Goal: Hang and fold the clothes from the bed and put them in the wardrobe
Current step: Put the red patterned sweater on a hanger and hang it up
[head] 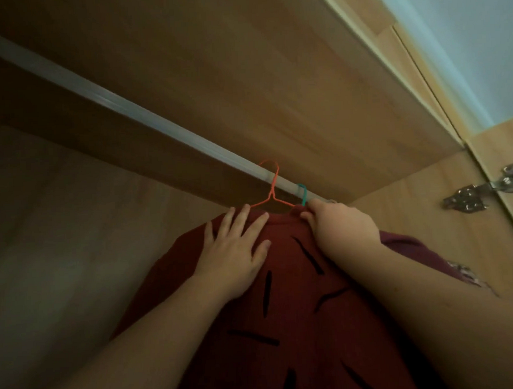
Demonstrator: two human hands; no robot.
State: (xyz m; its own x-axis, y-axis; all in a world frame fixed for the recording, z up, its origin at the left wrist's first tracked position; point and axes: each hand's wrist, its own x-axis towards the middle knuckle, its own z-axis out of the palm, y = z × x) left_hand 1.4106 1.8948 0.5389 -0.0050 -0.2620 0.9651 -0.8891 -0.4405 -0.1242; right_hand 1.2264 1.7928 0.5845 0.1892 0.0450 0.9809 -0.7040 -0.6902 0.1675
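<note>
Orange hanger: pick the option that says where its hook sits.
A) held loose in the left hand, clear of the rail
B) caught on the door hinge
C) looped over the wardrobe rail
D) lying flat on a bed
C: the orange hanger has its hook looped over the pale rail, next to a green hook, and the red garment hangs from it.

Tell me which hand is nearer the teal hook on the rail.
Right. The right hand grips the red garment just under the teal hook; the left hand lies flat on the garment, farther left.
</note>
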